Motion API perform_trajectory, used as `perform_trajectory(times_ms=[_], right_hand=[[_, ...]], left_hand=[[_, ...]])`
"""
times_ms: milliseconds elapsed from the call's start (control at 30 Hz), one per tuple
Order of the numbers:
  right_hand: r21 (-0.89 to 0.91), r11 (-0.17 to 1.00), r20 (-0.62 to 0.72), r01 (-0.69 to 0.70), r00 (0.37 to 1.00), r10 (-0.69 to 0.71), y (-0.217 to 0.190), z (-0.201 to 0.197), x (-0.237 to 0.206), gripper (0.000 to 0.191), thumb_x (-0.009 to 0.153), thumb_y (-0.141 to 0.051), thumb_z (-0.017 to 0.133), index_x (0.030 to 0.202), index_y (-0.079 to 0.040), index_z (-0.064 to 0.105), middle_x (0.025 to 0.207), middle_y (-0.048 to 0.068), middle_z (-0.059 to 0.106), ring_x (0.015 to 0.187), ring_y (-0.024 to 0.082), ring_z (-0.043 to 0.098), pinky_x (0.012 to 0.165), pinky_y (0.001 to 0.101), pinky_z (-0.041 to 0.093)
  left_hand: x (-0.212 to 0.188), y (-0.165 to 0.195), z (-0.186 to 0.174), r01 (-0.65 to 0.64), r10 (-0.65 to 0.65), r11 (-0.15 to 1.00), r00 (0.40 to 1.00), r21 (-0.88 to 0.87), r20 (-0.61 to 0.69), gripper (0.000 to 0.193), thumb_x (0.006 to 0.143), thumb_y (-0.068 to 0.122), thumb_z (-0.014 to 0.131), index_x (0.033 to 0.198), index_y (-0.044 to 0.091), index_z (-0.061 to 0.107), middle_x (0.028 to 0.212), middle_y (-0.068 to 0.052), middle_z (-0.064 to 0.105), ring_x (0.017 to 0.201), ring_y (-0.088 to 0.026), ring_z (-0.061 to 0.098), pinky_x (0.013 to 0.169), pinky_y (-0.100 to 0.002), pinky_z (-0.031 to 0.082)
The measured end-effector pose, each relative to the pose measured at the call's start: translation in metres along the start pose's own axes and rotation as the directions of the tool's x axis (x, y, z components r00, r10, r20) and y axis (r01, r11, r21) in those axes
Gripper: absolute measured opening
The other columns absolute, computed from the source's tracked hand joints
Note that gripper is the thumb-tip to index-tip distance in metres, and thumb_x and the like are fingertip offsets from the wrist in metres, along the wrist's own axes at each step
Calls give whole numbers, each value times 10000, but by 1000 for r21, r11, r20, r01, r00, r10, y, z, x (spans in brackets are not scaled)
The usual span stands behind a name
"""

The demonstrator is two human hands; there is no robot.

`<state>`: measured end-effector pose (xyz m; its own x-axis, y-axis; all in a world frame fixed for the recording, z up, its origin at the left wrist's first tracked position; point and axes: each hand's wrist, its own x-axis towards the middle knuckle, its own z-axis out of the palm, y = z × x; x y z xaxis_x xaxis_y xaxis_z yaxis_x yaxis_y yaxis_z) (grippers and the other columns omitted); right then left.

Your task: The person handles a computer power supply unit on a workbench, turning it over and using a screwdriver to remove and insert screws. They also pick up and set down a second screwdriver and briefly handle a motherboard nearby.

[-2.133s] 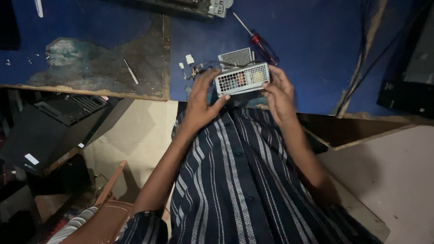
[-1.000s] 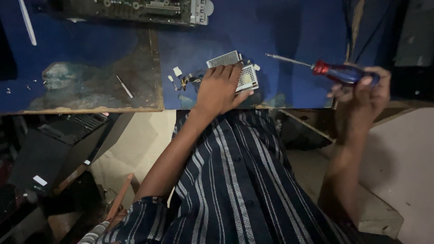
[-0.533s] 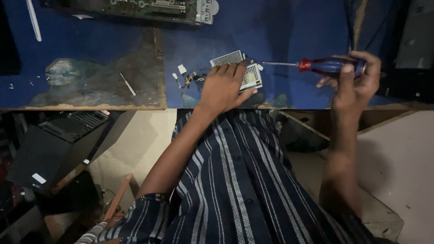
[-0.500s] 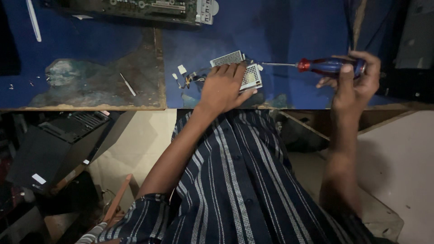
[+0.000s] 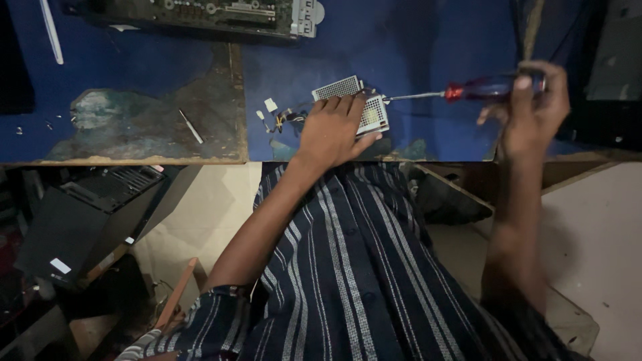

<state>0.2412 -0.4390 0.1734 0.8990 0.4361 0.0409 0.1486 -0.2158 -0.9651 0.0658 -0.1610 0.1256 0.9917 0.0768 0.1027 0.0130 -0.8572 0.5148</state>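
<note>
My left hand (image 5: 331,130) lies flat over a small metal box with perforated sides (image 5: 372,113), pressing it down on the blue table (image 5: 414,47). A second perforated metal piece (image 5: 336,87) sits just behind it. My right hand (image 5: 531,110) grips the dark end of a red-handled screwdriver (image 5: 468,90). The shaft lies level and its tip reaches the right side of the box. Small white bits and short wires (image 5: 274,113) lie just left of the box.
A green circuit board (image 5: 227,12) lies along the far edge. A worn patch of table (image 5: 134,120) carries a thin metal rod (image 5: 190,126). A black computer case (image 5: 87,214) stands on the floor at the left.
My right hand picked up the screwdriver from the table, swung it out to the right, then brought its tip leftward to the box. My left hand stayed on the box.
</note>
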Motion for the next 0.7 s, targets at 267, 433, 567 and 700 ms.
perform_trajectory(times_ms=[267,433,567,700], right_hand=[[241,963,64,-122,992,109,12,18,20,344,1245,-306,533,1309,32,530,892,91,555,740,221,684,601,331,572],[417,896,-51,-154,980,192,6,8,14,443,1191,-383,496,1376,20,508,942,157,667,752,233,704,637,331,594],[397,910,-75,-120,984,162,-1,14,-4,445,1194,-399,578,1373,-12,455,953,165,657,752,226,701,651,325,610],[124,992,-139,-14,990,31,-23,29,-39,360,1218,-340,572,1336,-40,412,1089,124,585,879,233,702,727,345,657]], left_hand=[[2,1,-5,-2,2,1000,1000,-7,-3,680,885,526,703,1290,-9,596,1116,-155,682,1029,-322,662,893,-458,510],[-1,1,-6,4,-5,1000,1000,-15,-31,678,886,531,704,1288,-3,588,1138,-157,682,1048,-324,662,897,-455,513],[-2,-1,-4,14,-14,1000,1000,-15,-3,690,884,534,698,1297,-7,587,1134,-159,683,1032,-326,664,886,-458,513],[-4,-4,-2,23,-22,1000,1000,-13,12,699,892,540,696,1306,-12,584,1137,-162,682,1023,-329,662,879,-458,512]])
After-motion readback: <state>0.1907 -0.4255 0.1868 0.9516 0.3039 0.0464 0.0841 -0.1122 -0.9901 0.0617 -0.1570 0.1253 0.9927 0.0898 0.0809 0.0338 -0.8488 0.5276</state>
